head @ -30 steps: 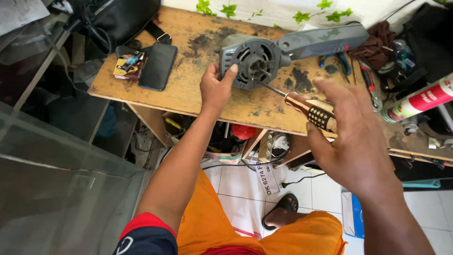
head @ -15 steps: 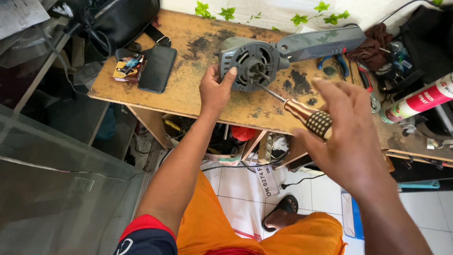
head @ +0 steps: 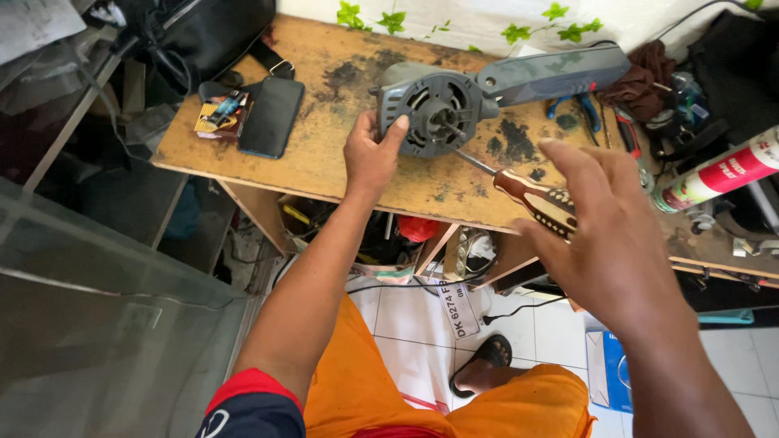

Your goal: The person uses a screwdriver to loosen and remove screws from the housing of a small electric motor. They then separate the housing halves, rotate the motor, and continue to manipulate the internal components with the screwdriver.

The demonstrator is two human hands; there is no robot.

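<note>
Motor housing [head: 438,109]: grey power tool on stained wooden bench [head: 324,162], looks heavy, rigid; best gripped at round rim.
Left hand [head: 371,158]: clasping that rim.
Right hand [head: 604,235]: closed around screwdriver [head: 531,195], tip at hub.

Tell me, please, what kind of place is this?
Probably a small home repair workshop. A worn wooden bench holds an opened grey power tool; the right hand holds a screwdriver, and pliers lie nearby.
</note>
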